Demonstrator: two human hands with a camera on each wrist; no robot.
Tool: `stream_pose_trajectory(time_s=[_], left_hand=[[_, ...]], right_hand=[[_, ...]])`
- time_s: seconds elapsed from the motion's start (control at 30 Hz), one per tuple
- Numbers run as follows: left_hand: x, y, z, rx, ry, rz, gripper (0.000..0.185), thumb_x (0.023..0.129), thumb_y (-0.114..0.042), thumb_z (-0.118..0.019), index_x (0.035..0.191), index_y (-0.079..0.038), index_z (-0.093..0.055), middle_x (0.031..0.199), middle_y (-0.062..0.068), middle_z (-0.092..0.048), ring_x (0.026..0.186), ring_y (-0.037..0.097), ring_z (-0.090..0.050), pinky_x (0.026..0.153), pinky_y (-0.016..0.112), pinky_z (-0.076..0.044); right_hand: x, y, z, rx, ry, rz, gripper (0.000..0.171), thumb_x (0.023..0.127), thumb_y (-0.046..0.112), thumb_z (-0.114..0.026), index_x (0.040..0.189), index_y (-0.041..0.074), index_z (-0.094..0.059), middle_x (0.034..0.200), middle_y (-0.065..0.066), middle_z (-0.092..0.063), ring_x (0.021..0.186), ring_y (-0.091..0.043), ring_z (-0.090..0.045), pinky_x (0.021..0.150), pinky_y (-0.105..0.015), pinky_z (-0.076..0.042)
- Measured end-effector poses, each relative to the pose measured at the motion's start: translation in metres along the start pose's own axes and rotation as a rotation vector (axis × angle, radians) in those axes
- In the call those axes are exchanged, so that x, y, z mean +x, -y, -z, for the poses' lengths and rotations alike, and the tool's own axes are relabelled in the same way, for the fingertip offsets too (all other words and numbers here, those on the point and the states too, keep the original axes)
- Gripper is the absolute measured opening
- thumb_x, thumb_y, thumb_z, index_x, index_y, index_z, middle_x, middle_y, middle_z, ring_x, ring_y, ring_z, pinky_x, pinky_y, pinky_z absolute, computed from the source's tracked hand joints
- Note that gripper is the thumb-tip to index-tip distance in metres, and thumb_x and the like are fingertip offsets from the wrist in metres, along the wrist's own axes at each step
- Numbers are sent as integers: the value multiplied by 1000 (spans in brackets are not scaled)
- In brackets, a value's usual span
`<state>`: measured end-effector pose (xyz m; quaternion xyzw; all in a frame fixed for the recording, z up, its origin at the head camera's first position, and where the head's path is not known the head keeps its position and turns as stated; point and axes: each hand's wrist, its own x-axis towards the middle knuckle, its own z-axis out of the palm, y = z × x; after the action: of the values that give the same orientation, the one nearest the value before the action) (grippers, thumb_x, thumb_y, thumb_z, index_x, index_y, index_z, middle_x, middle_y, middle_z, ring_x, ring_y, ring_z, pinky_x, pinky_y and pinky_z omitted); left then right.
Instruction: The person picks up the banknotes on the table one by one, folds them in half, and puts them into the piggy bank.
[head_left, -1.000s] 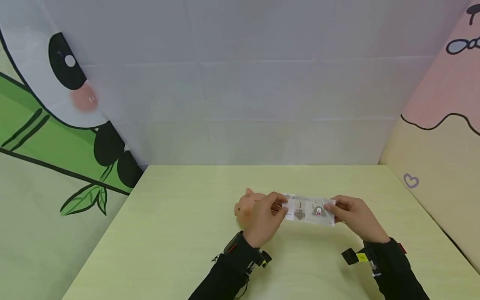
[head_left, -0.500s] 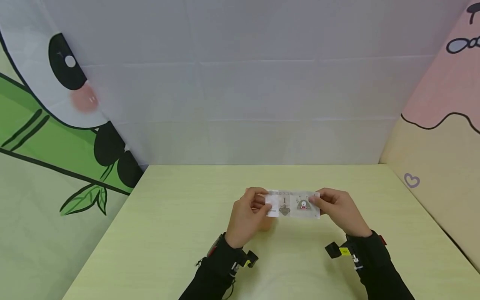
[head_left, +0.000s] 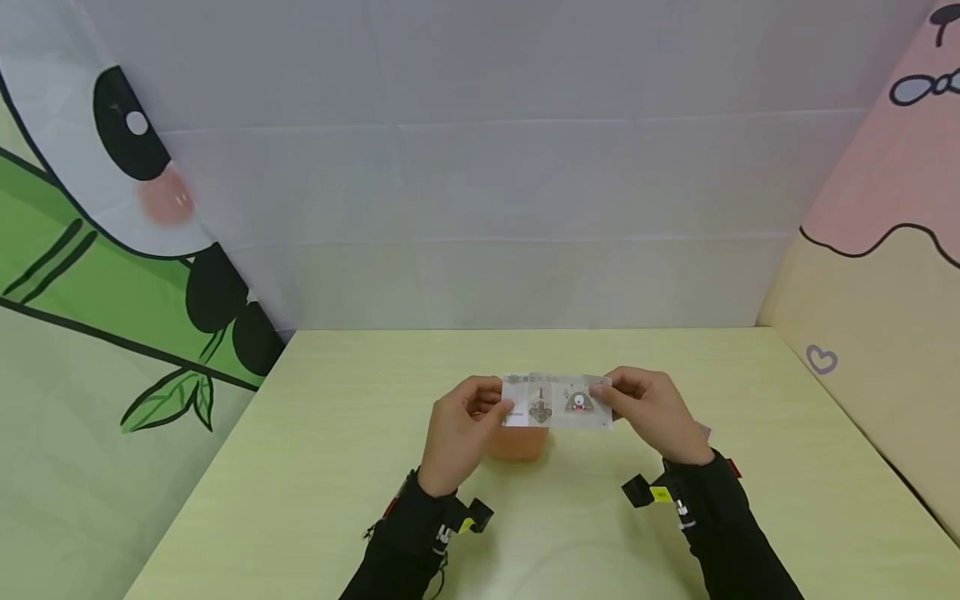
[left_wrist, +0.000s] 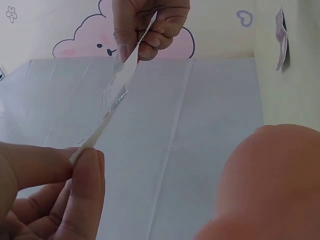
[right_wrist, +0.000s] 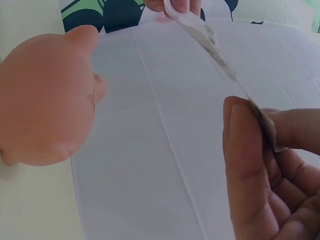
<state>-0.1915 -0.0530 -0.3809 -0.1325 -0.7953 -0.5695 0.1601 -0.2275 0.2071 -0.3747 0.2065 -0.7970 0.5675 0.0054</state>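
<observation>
Left hand fingers: the left hand (head_left: 456,433) pinches the note's left end; thumb and forefinger are closed with only the paper between them, other fingers curled in.
Pig figure: a peach-orange, rounded, pig-shaped figure (head_left: 517,444) sits on the table, just right of the left fingers in the head view, partly hidden behind the note; apart from the fingers of both hands.
Note: a thin, whitish, rectangular paper note (head_left: 557,402) with grey-brown print is stretched between the two sets of fingertips, raised above the table.
Right hand fingers: the right hand (head_left: 656,417) pinches the note's right end between thumb and forefinger, tips closed on the paper.
Slip: a pinkish-purple, bent paper-like slip (left_wrist: 282,40) lies on the table beyond the right fingers, mostly hidden by the right wrist in the head view.
Table: the pale yellow-green, flat table (head_left: 360,467) extends below all fingers.
</observation>
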Motion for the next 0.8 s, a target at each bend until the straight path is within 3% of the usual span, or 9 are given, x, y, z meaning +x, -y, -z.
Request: stream_pose_trajectory(time_s=[0.37,0.8], left_hand=[[-14,-3,36,21,-10,5,8,89,-6,-71,97,-5,-69,86,11,-67,69,13,-61,61,22,-54],[-28,-5,54,-37,5,36,9,89,-6,-71,96,-1,-69,86,14,-67,68,13,-59,60,20,-51]], right_hand=[[-8,20,-37,42,-45,-8,17,96,15,-64,99,-1,-68,95,-15,-71,75,-13,-66,68,-26,-58],[-32,34,-58,30,-68,-68,21,96,18,-64,108,1,-68,105,-18,-71,81,-14,-67,73,-26,-57]])
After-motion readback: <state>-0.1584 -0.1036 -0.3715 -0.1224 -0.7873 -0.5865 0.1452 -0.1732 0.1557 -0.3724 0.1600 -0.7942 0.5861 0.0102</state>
